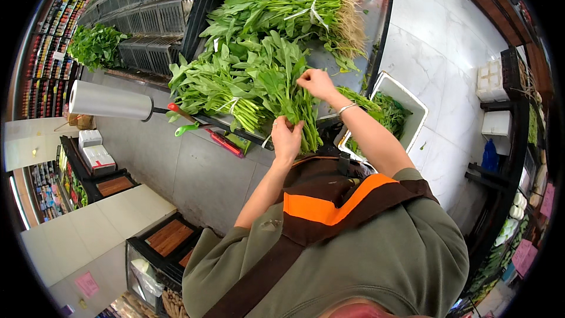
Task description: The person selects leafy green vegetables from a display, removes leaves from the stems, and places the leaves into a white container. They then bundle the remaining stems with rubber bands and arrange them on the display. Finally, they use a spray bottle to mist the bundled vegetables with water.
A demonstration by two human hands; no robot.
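A loose bunch of leafy greens (299, 105) lies at the table's near edge, its stems pointing toward me. My left hand (287, 139) is closed round the stems' left side near their lower ends. Higher up on the right, my right hand (318, 84) pinches at the same bunch, fingertips together among the leaves and stems. Just left of it rests a tied bunch of greens (242, 112) with a white band round its stems. Farther back, a larger rooted bunch (346, 23) also has a white tie, with its pale roots toward the right.
Below the metal table (376, 15), a white foam box (419, 106) holds loose greens on the right. A plastic bag roll (110, 100) sticks out at left. A red-handled tool (225, 143) and green scissors handle (186, 129) hang along the front edge. Black crates (154, 17) stand back left.
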